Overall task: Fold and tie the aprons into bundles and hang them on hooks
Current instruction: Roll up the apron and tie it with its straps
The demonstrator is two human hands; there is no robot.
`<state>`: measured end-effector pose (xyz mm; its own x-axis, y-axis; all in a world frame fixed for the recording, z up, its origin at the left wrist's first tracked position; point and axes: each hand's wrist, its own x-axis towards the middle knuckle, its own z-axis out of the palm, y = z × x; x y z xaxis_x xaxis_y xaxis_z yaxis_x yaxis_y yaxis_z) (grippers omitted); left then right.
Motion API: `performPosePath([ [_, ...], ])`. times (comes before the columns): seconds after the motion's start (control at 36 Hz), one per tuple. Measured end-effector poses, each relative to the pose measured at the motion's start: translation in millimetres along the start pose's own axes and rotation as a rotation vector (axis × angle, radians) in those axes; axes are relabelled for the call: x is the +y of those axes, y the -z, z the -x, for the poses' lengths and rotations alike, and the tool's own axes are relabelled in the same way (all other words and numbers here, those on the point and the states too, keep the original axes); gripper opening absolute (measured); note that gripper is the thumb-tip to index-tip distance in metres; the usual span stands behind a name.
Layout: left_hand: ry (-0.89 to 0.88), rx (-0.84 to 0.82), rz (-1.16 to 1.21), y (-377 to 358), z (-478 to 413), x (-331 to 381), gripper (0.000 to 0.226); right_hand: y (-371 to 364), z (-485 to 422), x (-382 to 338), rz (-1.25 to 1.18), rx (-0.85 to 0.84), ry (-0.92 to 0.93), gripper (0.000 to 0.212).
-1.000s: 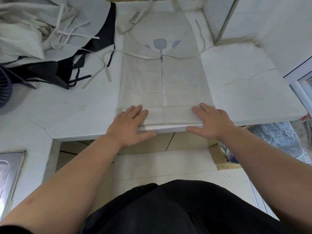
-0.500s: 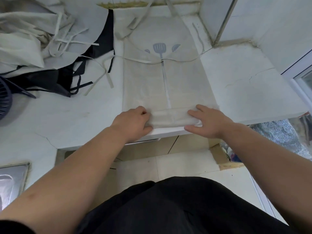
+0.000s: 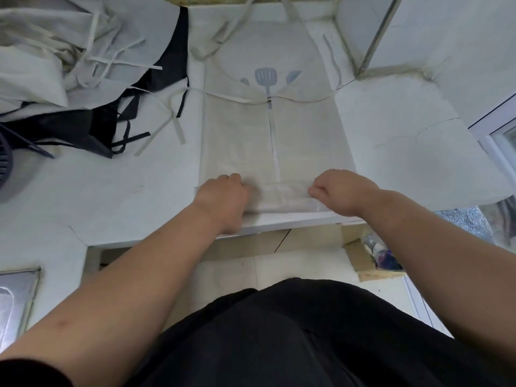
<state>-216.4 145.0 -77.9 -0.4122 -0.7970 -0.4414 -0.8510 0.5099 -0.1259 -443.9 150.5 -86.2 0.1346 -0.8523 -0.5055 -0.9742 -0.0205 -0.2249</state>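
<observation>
My left hand (image 3: 223,196) and right hand (image 3: 342,191) each grip the rolled near hem of the flat cream cloth apron with a blue spatula print (image 3: 240,141), at the white stone counter's (image 3: 111,196) edge. If one hand rolls ahead, I'd expect a crooked, loose bundle.

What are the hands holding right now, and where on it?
Both grip the beige apron by its folded bottom edge: left hand near the left end, right hand near the right end.

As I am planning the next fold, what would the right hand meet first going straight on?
Probably only the flat apron ahead of the right hand; farther on, its spatula print.
</observation>
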Motion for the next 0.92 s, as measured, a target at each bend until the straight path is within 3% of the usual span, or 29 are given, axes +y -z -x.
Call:
performPosePath([
  [0.06, 0.019, 0.015, 0.044, -2.7, -2.2, -1.6, 0.034, 0.6, 3.2, -4.7, -0.02, -0.02, 0.0, 0.038],
  [0.11, 0.037, 0.027, 0.121, -3.1, -5.1, -5.5, 0.028, 2.7, 5.9, -9.1, -0.02, -0.07, -0.021, 0.071],
  [0.17, 0.045, 0.036, 0.217, -0.4, -8.5, -12.3, 0.02, 6.7, 5.6, -11.9, -0.015, -0.104, -0.017, 0.089],
  [0.31, 0.031, -0.007, 0.461, 14.9, -14.9, -33.3, 0.025, 16.4, -2.2, -10.1, 0.165, -0.142, -0.01, 0.06],
  [0.42, 0.07, -0.063, 0.65, 22.8, -18.7, -47.0, 0.025, 31.3, -6.8, -4.3, 0.119, -0.11, -0.04, 0.014],
  [0.5, 0.154, -0.065, 0.75, 21.3, -24.9, -57.1, 0.023, 38.9, -15.9, 5.4, 0.108, -0.11, -0.058, 0.024],
  [0.64, 0.291, -0.038, 0.891, 9.6, -37.4, -70.9, 0.021, 46.0, -25.9, 16.9, 0.09, -0.083, -0.104, 0.008],
  [0.83, 0.486, 0.234, 0.83, -11.3, -43.7, -68.8, 0.033, 38.8, -31.2, 26.0, 0.02, 0.009, -0.224, 0.013],
  [0.92, 0.513, 0.338, 0.774, -19.7, -43.2, -58.5, 0.052, 36.6, -33.2, 24.3, 0.026, 0.006, -0.277, 0.025],
])
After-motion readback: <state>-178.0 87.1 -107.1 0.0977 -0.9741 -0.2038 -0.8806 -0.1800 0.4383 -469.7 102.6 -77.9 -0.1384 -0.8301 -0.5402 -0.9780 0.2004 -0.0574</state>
